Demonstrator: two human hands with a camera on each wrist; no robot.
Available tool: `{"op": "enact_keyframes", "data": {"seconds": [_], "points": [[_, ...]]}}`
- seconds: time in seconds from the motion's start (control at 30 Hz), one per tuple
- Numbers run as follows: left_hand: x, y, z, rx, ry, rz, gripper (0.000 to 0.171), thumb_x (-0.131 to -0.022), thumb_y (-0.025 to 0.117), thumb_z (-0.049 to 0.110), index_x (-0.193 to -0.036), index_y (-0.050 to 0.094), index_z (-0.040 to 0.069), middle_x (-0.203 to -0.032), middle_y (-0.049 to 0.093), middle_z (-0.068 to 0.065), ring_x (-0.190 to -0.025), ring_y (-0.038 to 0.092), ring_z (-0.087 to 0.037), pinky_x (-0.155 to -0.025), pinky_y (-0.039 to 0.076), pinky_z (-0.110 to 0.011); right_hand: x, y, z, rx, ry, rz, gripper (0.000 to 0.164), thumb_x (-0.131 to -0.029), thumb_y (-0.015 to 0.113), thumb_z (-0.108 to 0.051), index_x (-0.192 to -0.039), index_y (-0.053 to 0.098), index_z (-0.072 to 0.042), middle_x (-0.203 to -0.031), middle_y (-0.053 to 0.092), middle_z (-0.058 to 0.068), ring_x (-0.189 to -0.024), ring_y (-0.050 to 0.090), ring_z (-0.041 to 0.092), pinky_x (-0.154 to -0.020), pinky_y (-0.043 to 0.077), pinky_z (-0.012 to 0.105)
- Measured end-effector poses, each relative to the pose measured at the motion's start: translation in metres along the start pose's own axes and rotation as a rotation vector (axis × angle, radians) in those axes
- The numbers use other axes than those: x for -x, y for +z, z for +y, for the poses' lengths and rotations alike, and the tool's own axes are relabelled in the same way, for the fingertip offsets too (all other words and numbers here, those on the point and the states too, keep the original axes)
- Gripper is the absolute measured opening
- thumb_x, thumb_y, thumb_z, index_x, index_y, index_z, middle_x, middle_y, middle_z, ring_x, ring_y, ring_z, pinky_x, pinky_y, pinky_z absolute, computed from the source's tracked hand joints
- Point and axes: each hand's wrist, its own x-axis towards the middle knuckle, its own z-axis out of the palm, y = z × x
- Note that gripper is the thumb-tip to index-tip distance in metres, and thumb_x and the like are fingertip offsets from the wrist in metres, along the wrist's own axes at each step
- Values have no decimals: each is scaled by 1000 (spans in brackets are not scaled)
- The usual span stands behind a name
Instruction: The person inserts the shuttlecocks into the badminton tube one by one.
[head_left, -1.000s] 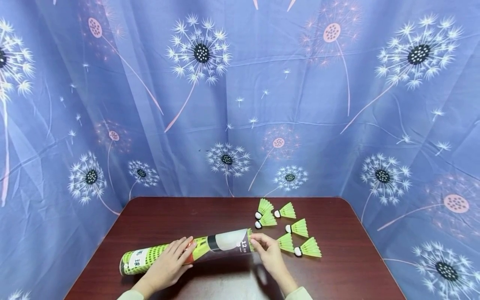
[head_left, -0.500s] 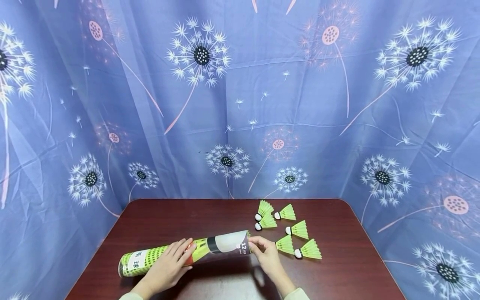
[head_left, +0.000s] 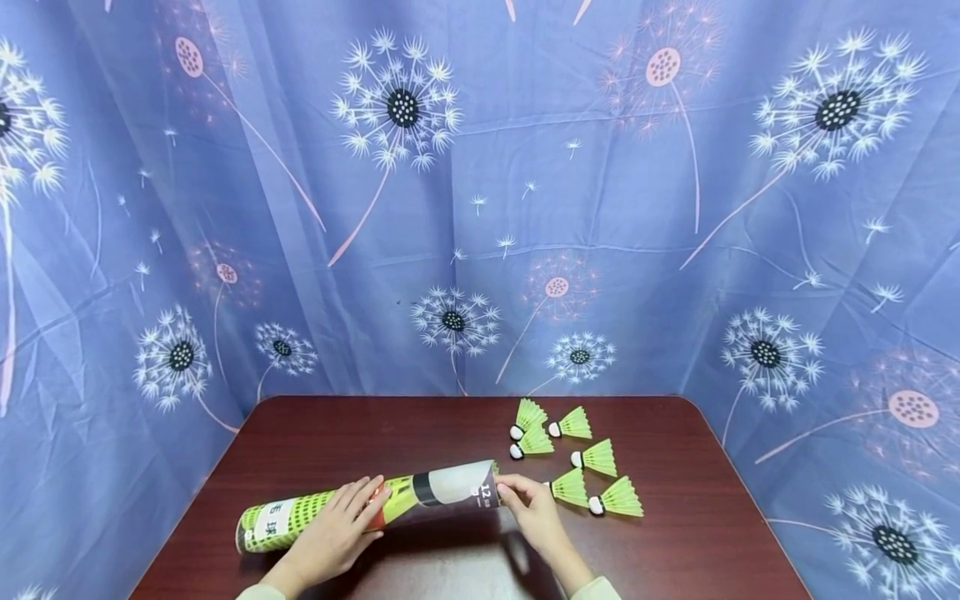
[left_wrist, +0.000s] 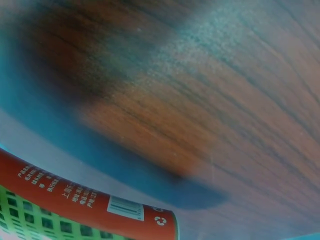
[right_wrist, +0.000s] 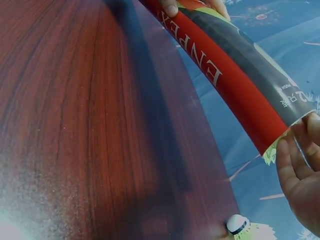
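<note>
A long printed shuttlecock tube [head_left: 453, 483] lies slantwise over the table, its right end raised. My left hand [head_left: 337, 525] grips its middle from above; in the right wrist view, thumb and fingers are on opposite sides. At the open right end, my right hand [head_left: 534, 512] has thumb and fingertips at the rim. Yellow-green feathers of a shuttlecock [right_wrist: 270, 153] show in the mouth against those fingers, which pinch it; its cork is hidden inside. In the left wrist view only the tube's red and green part [left_wrist: 100, 200] shows, no hand.
Several loose shuttlecocks with white corks lie right of the tube, among them one by the right hand [head_left: 570, 488], one farther right [head_left: 619, 497] and one at the back [head_left: 574, 423]. The dark red wooden table [head_left: 360, 425] ends at a blue dandelion-print curtain [head_left: 495, 192].
My right fingers have moved slightly left against the tube's mouth, and fewer feathers show there. The tube has shifted a little left with my left hand still gripping it.
</note>
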Motion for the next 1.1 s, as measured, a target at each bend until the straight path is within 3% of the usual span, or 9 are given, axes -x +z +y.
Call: {"op": "enact_keyframes", "data": {"seconds": [0.23, 0.37, 0.53, 0.73, 0.83, 0.93, 1.1], "points": [[2, 1, -1, -5, -7, -8, 55, -101, 42, 41, -137, 50, 0, -141, 48, -19, -113, 57, -39, -94, 39, -46, -3, -11, 1, -46, -115, -67, 19, -93, 57, 0, -103, 66, 14, -89, 68, 27, -80, 66, 10, -71, 56, 27], [3, 2, -2, -6, -14, -11, 56, -101, 42, 41, -138, 50, 0, -141, 48, -19, -113, 57, -39, -94, 39, -47, -5, -22, 1, -55, -107, -66, 20, -94, 55, 1, -105, 64, 16, -91, 66, 32, -81, 68, 8, -73, 57, 30], [3, 2, -2, -2, -16, -12, 56, -99, 46, 40, -138, 49, 1, -141, 48, -19, -112, 57, -40, -94, 39, -46, -7, -38, 1, -4, -66, 16, 18, -92, 60, -1, -104, 67, 9, -91, 68, 27, -81, 68, 6, -75, 57, 33], [3, 2, -2, -9, -8, -1, 55, -100, 44, 40, -137, 51, 0, -140, 49, -19, -112, 57, -39, -95, 38, -45, -9, -66, 5, 98, -115, 138, 15, -89, 63, 2, -102, 70, 6, -87, 72, 14, -77, 69, 13, -67, 56, 25], [3, 2, -3, -7, -9, 3, 55, -100, 43, 40, -137, 51, 0, -140, 48, -19, -112, 57, -39, -106, 31, -40, -10, -82, 4, 122, -122, 191, 15, -89, 63, 4, -101, 70, 7, -84, 73, 7, -73, 67, 11, -62, 54, 23], [3, 2, -4, 0, -12, 0, 55, -100, 44, 40, -137, 50, 0, -141, 48, -19, -112, 57, -40, -113, 22, -35, -10, -98, 1, 136, -110, 233, 15, -89, 63, 3, -102, 69, 9, -85, 72, 10, -69, 64, 6, -59, 53, 22], [3, 0, -4, -21, -12, 1, 55, -100, 43, 41, -137, 50, 0, -141, 48, -18, -115, 55, -37, -101, 35, -42, -5, -123, 1, 188, -58, 317, 15, -89, 64, 0, -102, 70, 7, -87, 72, 15, -73, 67, 7, -63, 52, 18]]}}
